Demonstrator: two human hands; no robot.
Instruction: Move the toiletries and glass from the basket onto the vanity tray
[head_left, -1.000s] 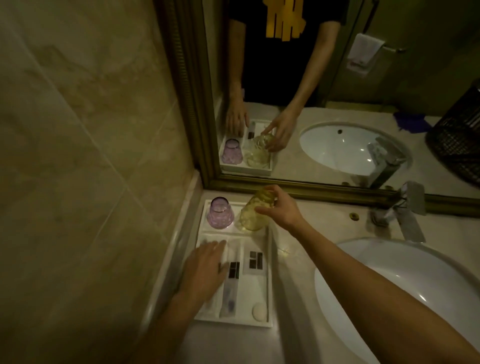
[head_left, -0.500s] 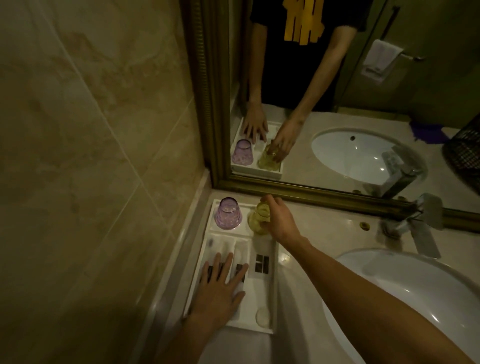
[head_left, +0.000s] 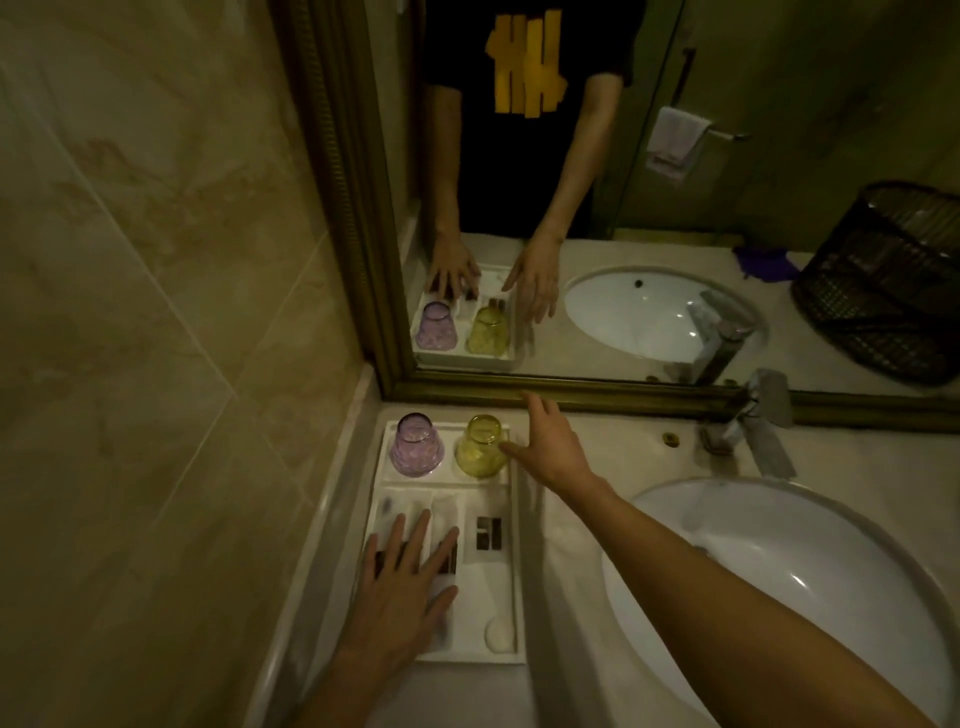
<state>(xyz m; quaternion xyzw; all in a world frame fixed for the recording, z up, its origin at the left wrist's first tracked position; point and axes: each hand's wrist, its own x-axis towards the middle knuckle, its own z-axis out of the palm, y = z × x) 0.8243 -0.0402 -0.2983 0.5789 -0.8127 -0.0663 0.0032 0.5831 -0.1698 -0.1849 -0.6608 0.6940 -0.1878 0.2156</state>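
One yellow glass (head_left: 480, 447) upside down, axis vertical, on tray (head_left: 517, 525).

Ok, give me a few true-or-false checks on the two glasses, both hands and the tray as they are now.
1. The yellow patterned glass stands on the white compartment tray. True.
2. The right hand grips the yellow glass. False: it is open beside it, its fingers spread.
3. The purple patterned glass sits left of the yellow one. True.
4. The left hand hovers over the white sink. False: it lies flat on the tray's packets.
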